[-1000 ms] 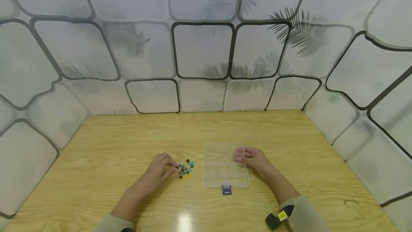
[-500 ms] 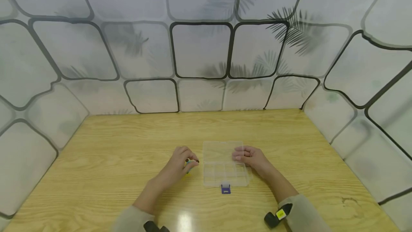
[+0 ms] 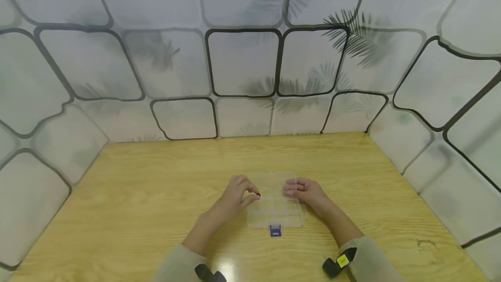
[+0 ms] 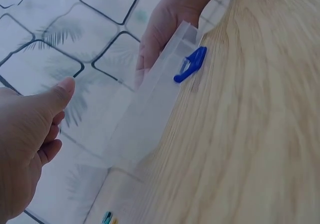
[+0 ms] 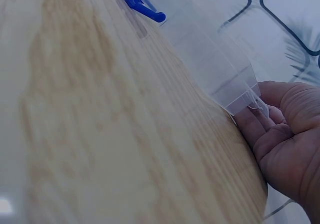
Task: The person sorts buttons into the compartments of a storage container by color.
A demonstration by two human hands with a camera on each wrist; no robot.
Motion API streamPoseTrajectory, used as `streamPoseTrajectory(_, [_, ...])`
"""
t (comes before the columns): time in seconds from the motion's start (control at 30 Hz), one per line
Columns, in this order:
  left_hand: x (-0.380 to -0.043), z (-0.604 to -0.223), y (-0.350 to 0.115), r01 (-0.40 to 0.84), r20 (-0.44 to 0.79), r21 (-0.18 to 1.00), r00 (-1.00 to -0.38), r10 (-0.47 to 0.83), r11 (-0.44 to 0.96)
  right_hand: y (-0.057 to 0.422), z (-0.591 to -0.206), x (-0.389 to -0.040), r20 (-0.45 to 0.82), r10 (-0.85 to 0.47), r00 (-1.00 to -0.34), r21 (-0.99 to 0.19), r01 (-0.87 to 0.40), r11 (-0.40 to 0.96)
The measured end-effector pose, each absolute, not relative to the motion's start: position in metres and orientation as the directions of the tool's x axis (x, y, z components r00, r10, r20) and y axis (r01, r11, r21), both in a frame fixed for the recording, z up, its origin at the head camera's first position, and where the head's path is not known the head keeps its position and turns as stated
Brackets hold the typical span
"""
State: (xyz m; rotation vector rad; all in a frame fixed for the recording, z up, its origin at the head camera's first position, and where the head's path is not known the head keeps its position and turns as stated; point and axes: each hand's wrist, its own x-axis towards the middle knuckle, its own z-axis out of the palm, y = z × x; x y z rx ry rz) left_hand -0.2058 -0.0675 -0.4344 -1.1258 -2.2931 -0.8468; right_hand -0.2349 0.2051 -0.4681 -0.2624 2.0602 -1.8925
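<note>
Thumb and fingertips of my left hand (image 3: pixel 238 196) pinch a small dark round piece (image 3: pixel 258 194) over the left side of a clear plastic compartment box (image 3: pixel 260 220). The box lies on the table with its lid (image 3: pixel 270 182) raised and a blue latch (image 3: pixel 275 231) at the front. At the box's right end, my right hand (image 3: pixel 311 194) grips the hinge corner; its fingers show through the lid. From the left wrist, a few small coloured pieces (image 4: pixel 107 217) appear at the bottom edge; in the head view my left hand hides them.
The wood-grain table (image 3: pixel 156 177) spreads around the box. Patterned white panels (image 3: pixel 246 64) rise behind it and on both sides. Black wrist cameras (image 3: pixel 332 268) sit on both wrists.
My left hand has moved right from the pile of small coloured round pieces to the box, with the dark piece between its fingertips. The right hand and the box have stayed in place.
</note>
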Motion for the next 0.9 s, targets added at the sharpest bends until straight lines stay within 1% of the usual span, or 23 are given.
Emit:
streamPoseTrajectory(0.13, [-0.206,-0.433,-0.056,0.818,0.609,0.333,-0.566,0.556,0.468,0.204,-0.467,-0.234,-0.125,-0.349,-0.929,-0.989,0.091,0.112])
streamPoseTrajectory(0.2, [-0.206,-0.432,-0.051,0.793,0.562,0.375,-0.606,0.562,0.480,0.203,-0.467,-0.234,-0.120,-0.344,-0.931,-0.989,0.083,0.120])
streamPoseTrajectory(0.3, [-0.206,-0.431,-0.044,0.723,0.455,0.467,-0.690,0.562,0.509,0.200,-0.467,-0.235,-0.106,-0.342,-0.934,-0.989,0.063,0.135])
streamPoseTrajectory(0.37, [-0.207,-0.431,-0.039,0.686,0.399,0.499,-0.725,0.562,0.530,0.199,-0.467,-0.235,-0.097,-0.343,-0.934,-0.988,0.049,0.147])
streamPoseTrajectory(0.4, [-0.207,-0.432,-0.037,0.677,0.379,0.504,-0.731,0.567,0.536,0.199,-0.467,-0.235,-0.096,-0.343,-0.934,-0.987,0.047,0.151])
streamPoseTrajectory(0.6, [-0.205,-0.438,-0.027,0.704,0.352,0.420,-0.708,0.612,0.573,0.200,-0.467,-0.234,-0.115,-0.322,-0.940,-0.986,0.070,0.148])
streamPoseTrajectory(0.77, [-0.205,-0.443,-0.021,0.731,0.384,0.368,-0.682,0.623,0.574,0.198,-0.467,-0.236,-0.151,-0.286,-0.946,-0.987,0.130,0.090])
streamPoseTrajectory(0.9, [-0.206,-0.444,-0.017,0.743,0.404,0.354,-0.670,0.623,0.569,0.196,-0.466,-0.237,-0.179,-0.240,-0.954,-0.984,0.177,0.030])
